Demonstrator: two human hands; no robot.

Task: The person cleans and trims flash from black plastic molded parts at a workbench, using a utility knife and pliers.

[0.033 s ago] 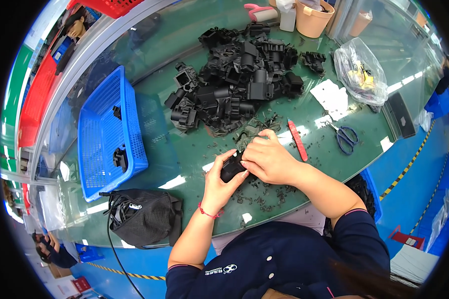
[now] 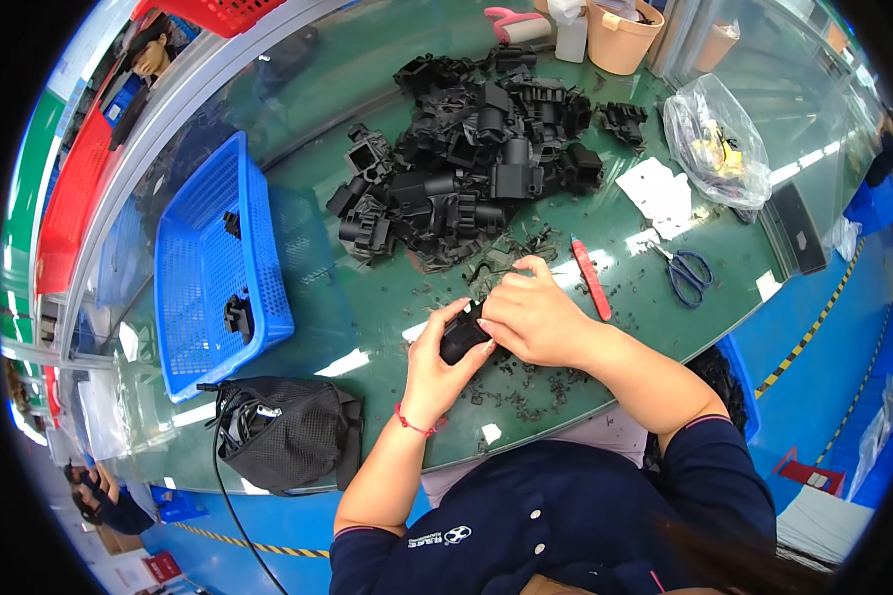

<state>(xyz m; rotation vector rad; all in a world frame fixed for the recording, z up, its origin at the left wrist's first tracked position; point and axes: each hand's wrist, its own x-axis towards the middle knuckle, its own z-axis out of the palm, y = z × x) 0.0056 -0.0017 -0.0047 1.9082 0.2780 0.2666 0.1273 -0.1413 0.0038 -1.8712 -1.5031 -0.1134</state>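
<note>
Above the near part of the table, my left hand (image 2: 435,359) is wrapped round a black moulded plastic part (image 2: 460,339). From the right, my right hand (image 2: 528,315) is closed against the same part, fingers curled and thumb near its upper end; anything small pinched there is hidden. Just beyond my hands lies a big heap of black plastic parts (image 2: 511,171), tangled with thin black scraps. Right of my right hand, a red-handled pointed tool (image 2: 592,282) rests on the green table (image 2: 367,317), and farther right are scissors (image 2: 687,278) with dark blue handles.
A blue perforated basket (image 2: 274,253) at left holds a few black parts. Near the front edge sits a black mesh bag (image 2: 293,436) with a cable. White paper (image 2: 657,196), a clear plastic bag (image 2: 716,144) and a peach bucket (image 2: 623,40) stand or lie at far right. Small black scraps (image 2: 541,397) litter the table.
</note>
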